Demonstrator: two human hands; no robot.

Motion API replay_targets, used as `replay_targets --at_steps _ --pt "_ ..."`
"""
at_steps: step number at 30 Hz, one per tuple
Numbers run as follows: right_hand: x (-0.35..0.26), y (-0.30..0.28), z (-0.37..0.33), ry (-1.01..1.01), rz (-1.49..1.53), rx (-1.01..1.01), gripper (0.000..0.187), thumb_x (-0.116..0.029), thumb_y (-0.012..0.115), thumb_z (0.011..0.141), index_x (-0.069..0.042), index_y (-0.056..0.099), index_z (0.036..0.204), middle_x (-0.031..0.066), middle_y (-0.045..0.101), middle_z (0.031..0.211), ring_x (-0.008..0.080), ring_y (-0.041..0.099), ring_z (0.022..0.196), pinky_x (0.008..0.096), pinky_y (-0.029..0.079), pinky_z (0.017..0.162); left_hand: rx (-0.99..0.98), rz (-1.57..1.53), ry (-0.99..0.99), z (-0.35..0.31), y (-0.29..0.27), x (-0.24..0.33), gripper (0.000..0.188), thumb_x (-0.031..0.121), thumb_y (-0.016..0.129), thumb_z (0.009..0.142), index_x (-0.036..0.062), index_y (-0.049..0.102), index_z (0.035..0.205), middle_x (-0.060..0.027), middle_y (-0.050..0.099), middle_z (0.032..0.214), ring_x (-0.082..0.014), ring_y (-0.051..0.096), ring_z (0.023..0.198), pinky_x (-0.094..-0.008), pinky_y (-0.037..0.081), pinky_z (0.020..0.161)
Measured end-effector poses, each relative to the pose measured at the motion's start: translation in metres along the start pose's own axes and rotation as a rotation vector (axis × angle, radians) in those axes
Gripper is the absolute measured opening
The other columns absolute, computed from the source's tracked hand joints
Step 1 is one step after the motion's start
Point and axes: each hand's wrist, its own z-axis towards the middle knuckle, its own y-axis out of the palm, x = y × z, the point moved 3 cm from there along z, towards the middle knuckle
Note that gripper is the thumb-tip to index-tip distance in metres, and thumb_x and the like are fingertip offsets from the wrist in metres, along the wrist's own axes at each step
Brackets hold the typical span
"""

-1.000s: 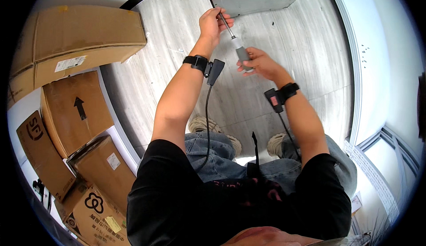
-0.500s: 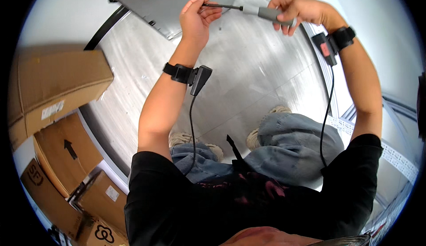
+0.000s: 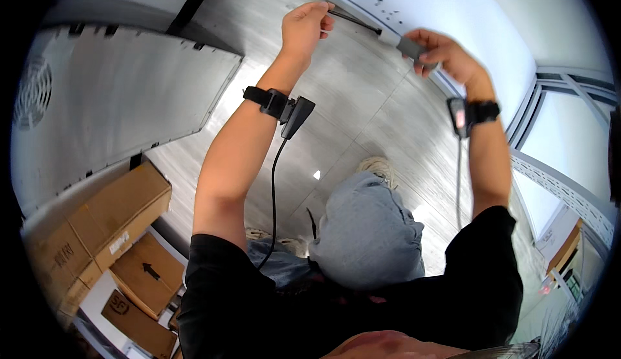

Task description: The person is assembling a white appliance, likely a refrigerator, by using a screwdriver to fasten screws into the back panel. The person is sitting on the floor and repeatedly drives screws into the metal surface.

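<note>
A screwdriver with a grey handle, pale collar [image 3: 389,37] and dark shaft spans the gap between my hands, well out in front of me. My right hand [image 3: 449,58] is closed round its handle, slightly blurred. At the other end, the fingers of my left hand [image 3: 304,32] pinch the shaft near the tip; the tip itself is mostly hidden by those fingers. Beyond the tool, a white surface [image 3: 427,3] carries several small dark pieces [image 3: 381,2], too small to name. Each wrist wears a black strapped device with a cable.
A large grey metal panel [image 3: 129,100] with a round vent stands at the left. Below it are stacked cardboard boxes [image 3: 147,270]. Perforated metal shelving [image 3: 561,189] rises at the right. A small white spot [image 3: 316,174] shows on the grey floor [image 3: 343,113] by my feet.
My view has turned to the right: the metal panel and boxes now sit farther left and lower, and the white surface with dark pieces has come in. Both hands keep the screwdriver, now tilted more.
</note>
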Motion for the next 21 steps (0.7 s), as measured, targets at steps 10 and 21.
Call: replay_targets --at_steps 10,21 --pt "0.153 -0.008 -0.039 0.011 0.731 0.374 0.050 -0.008 0.047 0.067 0.000 0.046 0.116 0.0123 0.057 0.090 0.0186 0.056 0.063 0.0291 0.043 0.054 -0.006 0.993 0.313 0.100 0.122 -0.064 0.021 0.024 0.064 0.081 0.0106 0.071 0.096 -0.0085 0.066 0.083 -0.0215 0.061 0.074 -0.0328 0.049 0.067" --pt "0.172 -0.012 -0.033 -0.019 0.885 0.397 0.049 -0.004 0.044 0.069 -0.001 0.045 0.118 0.0128 0.055 0.093 0.0191 0.055 0.068 0.0303 0.043 0.058 -0.037 1.307 0.422 0.134 0.152 -0.087 0.017 0.022 0.064 0.079 0.0123 0.072 0.091 -0.0111 0.065 0.089 -0.0291 0.062 0.080 -0.0384 0.051 0.070"
